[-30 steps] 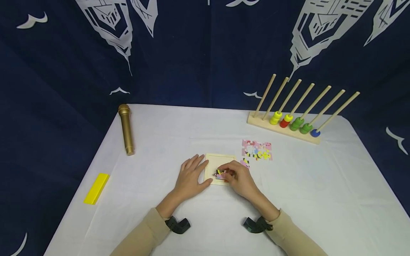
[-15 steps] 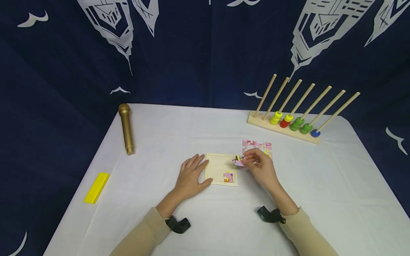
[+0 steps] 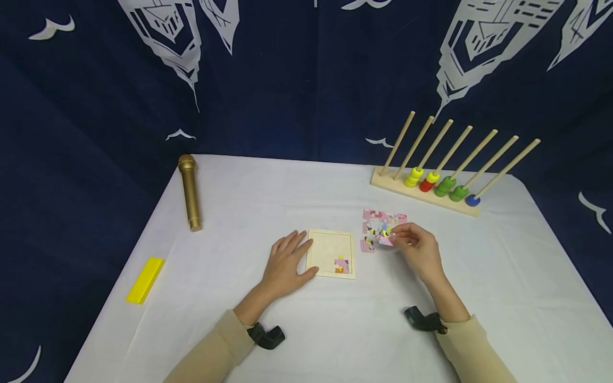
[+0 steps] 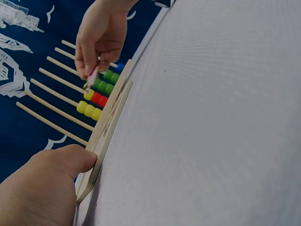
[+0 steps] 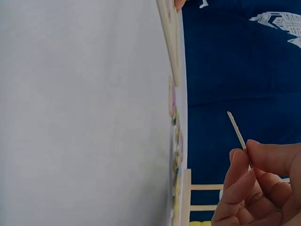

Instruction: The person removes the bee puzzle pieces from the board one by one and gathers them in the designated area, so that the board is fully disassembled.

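A small square wooden puzzle tray (image 3: pixel 328 246) lies on the white table, with one pink puzzle piece (image 3: pixel 341 266) in its lower right corner. My left hand (image 3: pixel 286 268) rests at the tray's left side, fingers extended; in the left wrist view its thumb (image 4: pixel 77 159) presses on the frame's edge. Between thumb and fingertips, my right hand (image 3: pixel 421 250) pinches another puzzle piece (image 3: pixel 386 241). The right wrist view shows that held piece edge-on, raised above the table. It overlaps the group of loose puzzle pieces (image 3: pixel 369 214) in the head view, hiding some of them.
Behind the loose pieces stands a wooden bead counter (image 3: pixel 423 198) with upright rods and coloured beads. A gold microphone (image 3: pixel 190 194) and a yellow block (image 3: pixel 145 280) lie on the left. A dark patterned cloth (image 3: pixel 268 106) hangs behind the table.
My right hand has moved rightward from over the tray to the loose pieces, still pinching the puzzle piece. The piece in the tray's corner came into full view. My left hand has stayed put.
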A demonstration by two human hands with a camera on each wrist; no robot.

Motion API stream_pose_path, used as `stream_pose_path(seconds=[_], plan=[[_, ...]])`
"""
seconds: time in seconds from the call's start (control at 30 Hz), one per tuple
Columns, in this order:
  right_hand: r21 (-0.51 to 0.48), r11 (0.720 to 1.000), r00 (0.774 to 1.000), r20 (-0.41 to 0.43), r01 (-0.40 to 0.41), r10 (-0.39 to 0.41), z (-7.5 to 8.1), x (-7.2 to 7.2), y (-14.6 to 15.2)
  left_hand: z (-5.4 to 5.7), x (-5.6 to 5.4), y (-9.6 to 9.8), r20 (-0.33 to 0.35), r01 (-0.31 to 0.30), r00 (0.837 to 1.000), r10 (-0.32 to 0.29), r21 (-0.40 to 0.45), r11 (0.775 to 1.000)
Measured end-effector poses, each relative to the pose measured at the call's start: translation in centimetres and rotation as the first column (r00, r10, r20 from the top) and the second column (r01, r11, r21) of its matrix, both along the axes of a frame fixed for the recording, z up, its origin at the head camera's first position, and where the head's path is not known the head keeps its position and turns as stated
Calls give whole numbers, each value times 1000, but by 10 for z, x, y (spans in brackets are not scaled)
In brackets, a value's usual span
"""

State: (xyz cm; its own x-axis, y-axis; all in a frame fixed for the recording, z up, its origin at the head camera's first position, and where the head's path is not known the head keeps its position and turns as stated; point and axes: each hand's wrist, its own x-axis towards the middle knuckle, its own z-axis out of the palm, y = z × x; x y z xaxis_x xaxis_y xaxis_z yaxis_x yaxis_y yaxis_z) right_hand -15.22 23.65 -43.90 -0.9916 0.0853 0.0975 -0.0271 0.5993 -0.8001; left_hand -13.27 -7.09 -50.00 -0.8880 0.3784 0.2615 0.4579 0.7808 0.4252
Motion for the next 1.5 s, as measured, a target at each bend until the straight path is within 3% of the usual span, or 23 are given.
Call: stream_pose_path(seconds=[0.47,0.73,0.87,1.1,1.33,1.5], plan=[[47,999,999,53,-8,5,-24,-3,7,0,2,0,17,-5,1000,5,5,1000],[195,981,999,-37,12,-5,-30,-2,4,2,3,1,4,-7,1000,7,-2,1000],[220,975,997,-77,23,-6,-32,-2,3,2,3,1,4,-4,1000,4,4,1000],[288,956,996,-86,49,-25,-34,0,1,1,2,0,5,1,1000,-1,-1,1000],[252,966,991,-134,60,-27,-35,-1,3,-1,1,0,-2,-1,1000,1,4,1000],[187,973,976,-198,133,-96,-37,-3,5,0,1,0,-3,-1,1000,1,6,1000]])
